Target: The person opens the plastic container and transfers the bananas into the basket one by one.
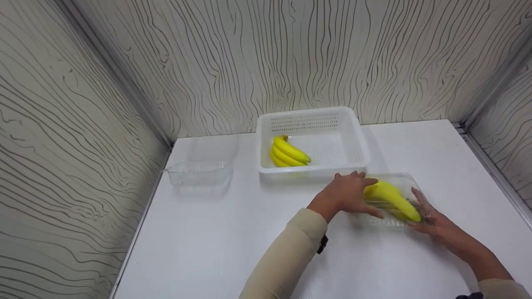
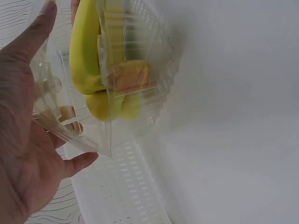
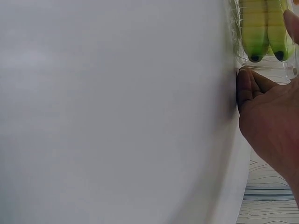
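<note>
A clear plastic clamshell container (image 1: 405,181) with a bunch of bananas (image 1: 392,198) in it sits between my two hands, at the right side of the white table. My left hand (image 1: 352,195) grips its left end, fingers spread at the far side and thumb at the near side. In the left wrist view, part of the left hand (image 2: 28,126) shows through the bent clear plastic. At the other end, my right hand (image 1: 434,220) holds the container from both sides. The right wrist view shows green-tipped bananas (image 3: 254,35) inside, with curled fingers (image 3: 245,86) close below the container.
A white perforated basket (image 1: 312,170) stands at the back middle, with another bunch of bananas (image 1: 287,153) lying in its left part. At the left of the table (image 1: 199,249) is a second clear container (image 1: 199,174), its lid raised. Wood-patterned walls (image 1: 232,62) enclose the back and sides.
</note>
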Tool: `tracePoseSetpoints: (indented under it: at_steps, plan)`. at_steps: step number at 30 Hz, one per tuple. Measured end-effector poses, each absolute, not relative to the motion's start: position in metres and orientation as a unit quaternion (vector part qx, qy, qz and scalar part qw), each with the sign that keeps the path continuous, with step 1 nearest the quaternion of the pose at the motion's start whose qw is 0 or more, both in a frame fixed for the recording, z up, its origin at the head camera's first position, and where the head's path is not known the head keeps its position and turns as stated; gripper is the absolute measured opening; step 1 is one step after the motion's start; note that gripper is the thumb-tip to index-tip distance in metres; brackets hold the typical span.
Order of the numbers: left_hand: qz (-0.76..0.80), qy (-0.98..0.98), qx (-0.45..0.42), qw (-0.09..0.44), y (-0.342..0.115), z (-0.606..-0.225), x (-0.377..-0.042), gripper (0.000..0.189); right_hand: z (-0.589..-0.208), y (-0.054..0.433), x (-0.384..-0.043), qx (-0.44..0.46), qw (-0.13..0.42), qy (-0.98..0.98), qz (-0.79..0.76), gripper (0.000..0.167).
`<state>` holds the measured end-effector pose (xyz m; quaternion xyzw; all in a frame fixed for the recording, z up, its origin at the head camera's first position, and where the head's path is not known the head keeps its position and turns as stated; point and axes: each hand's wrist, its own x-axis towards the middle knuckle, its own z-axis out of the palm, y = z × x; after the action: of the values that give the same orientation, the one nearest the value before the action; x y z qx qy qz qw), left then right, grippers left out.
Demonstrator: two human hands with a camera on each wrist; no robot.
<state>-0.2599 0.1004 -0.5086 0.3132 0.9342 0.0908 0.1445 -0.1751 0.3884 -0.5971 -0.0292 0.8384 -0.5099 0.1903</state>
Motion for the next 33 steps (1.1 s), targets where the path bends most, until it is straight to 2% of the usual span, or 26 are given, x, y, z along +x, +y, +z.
tracePoseSetpoints:
  at_steps: [8, 17, 25, 33]
  plan:
    - [0.144, 0.928, 0.300, 0.168, 0.101, -0.500, -0.259, 0.087, -0.600, 0.387, -0.176, -0.040, 0.185, 0.853, -0.487, 0.105]
    - [0.146, 0.928, 0.303, 0.160, 0.103, -0.491, -0.258, 0.087, -0.598, 0.393, -0.168, -0.039, 0.184, 0.858, -0.479, 0.104]
    - [0.122, 0.937, 0.303, 0.124, 0.104, -0.477, -0.255, 0.083, -0.596, 0.397, -0.164, -0.019, 0.209, 0.842, -0.497, 0.105]
    - [0.115, 0.947, 0.289, 0.079, 0.101, -0.467, -0.256, 0.077, -0.594, 0.399, -0.163, -0.025, 0.208, 0.839, -0.503, 0.104]
